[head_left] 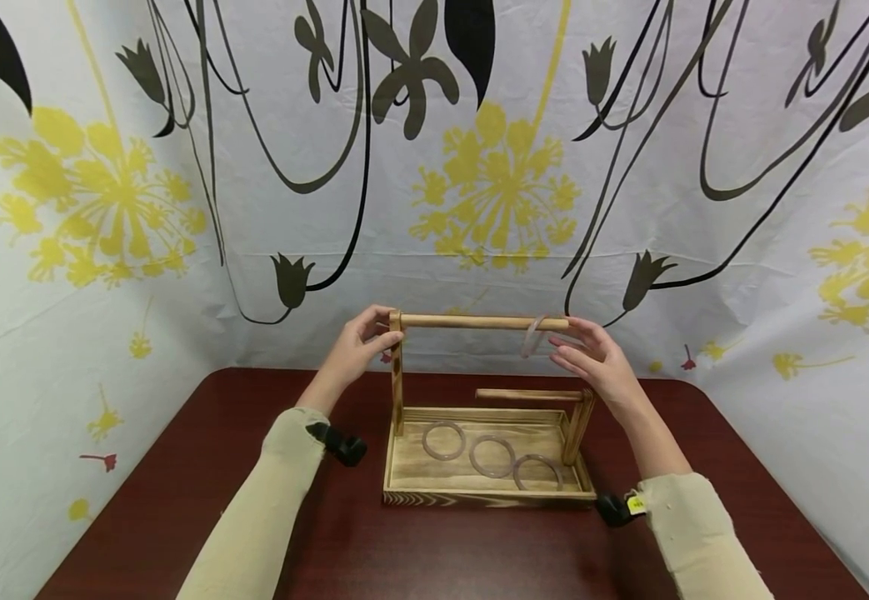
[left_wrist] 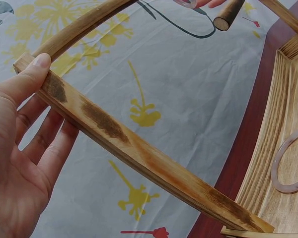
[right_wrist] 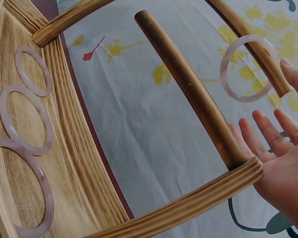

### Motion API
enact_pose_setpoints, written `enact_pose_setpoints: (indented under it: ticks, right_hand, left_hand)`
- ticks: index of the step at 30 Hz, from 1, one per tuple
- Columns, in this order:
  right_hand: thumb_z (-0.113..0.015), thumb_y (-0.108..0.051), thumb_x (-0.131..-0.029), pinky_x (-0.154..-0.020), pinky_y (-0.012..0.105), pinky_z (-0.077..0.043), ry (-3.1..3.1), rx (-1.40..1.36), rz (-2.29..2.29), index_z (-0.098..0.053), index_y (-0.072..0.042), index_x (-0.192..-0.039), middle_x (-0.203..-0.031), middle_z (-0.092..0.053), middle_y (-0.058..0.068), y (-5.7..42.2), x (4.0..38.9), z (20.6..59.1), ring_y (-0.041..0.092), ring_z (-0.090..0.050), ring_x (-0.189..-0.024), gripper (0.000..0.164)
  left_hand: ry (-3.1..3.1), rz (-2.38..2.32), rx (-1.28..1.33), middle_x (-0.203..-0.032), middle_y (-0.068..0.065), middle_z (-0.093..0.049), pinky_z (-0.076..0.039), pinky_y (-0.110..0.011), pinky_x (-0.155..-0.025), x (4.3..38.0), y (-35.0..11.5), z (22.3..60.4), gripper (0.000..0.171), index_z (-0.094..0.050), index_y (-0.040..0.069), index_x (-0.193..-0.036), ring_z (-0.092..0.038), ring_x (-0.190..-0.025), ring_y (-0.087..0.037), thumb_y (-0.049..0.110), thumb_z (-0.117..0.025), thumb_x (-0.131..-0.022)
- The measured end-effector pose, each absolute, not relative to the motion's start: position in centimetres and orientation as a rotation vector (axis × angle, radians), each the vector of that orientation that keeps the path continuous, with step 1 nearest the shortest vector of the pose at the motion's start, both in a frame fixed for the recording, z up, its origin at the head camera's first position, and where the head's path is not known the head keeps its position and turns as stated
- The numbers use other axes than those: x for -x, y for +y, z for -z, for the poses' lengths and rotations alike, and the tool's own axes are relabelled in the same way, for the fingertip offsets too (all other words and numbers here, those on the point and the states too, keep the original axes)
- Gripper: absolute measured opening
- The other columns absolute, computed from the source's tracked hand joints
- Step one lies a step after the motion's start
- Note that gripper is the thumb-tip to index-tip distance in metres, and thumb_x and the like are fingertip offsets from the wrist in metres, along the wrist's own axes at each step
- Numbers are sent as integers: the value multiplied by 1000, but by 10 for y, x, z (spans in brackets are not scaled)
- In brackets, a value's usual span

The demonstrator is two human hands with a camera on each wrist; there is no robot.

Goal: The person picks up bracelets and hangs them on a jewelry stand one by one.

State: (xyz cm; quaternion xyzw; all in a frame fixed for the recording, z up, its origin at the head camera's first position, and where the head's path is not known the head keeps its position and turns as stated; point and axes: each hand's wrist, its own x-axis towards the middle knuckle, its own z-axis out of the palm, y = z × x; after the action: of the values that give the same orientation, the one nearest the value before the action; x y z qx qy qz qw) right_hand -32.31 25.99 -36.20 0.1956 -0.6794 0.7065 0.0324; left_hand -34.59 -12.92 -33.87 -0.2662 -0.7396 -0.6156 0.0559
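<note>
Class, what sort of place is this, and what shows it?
Probably an indoor recording corner: flower-printed sheeting stands behind and beside a dark red table, and there are black wrist-worn devices.

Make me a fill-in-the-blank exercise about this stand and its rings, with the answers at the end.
1. The number of rings lying in the tray is ____.
2. The hand gripping the top of the taller post is the person's ____ hand.
3. Beside the other hand, the number of rings hanging on the upper rod is ____.
4. The tray, rod and post look made of ____.

Missing words: three; left; one; wood.
</note>
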Motion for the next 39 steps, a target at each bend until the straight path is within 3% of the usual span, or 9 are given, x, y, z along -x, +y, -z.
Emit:
enact_pose_setpoints:
  ticks: [7, 13, 25, 32, 39]
  right_hand:
    - [-55, -6, -102, -99, 26, -53, -2074, -632, -2160, -36, -10, -146, -136, -50, 1, 267, 322, 369, 5, -61, -122, 48]
    - [-52, -1, -101, -99, 27, -53, -2016, -712, -2175, -37, -5, -146, -137, -52, 4, 273, 321, 373, 9, -61, -124, 48]
    - [-50, 0, -102, -99, 27, -54, -1987, -716, -2180, -34, 0, -148, -136, -54, 5, 283, 312, 378, 10, -62, -123, 48]
    - [-50, 1, -102, -99, 26, -54, -1998, -711, -2151, -41, -9, -144, -137, -55, 5, 286, 308, 378, 9, -62, -123, 44]
    - [-50, 3, -101, -99, 26, -54, -1973, -733, -2155, -43, -8, -143, -136, -57, 5, 289, 302, 376, 11, -62, -124, 44]
  left_hand:
    - [-2245, 1848, 804, -115, -25, -60, -51, -28, -62, 363, -131, 354, 33, -53, -5, -130, -60, -86, -12, 2, -59, -99]
    - [-2230, 1828, 821, -113, -21, -60, -53, -29, -62, 364, -131, 356, 30, -55, -1, -127, -62, -88, -14, 7, -61, -99]
    - [-2230, 1819, 829, -114, -23, -60, -53, -28, -62, 365, -131, 355, 30, -55, -3, -127, -60, -90, -16, 6, -60, -99]
    - [-2210, 1837, 836, -111, -21, -61, -52, -27, -61, 365, -132, 355, 29, -55, -2, -126, -60, -86, -15, 7, -60, -99]
    - [-2210, 1845, 828, -112, -21, -61, -51, -28, -61, 367, -132, 357, 29, -55, -2, -126, -60, -85, -15, 7, -60, -99]
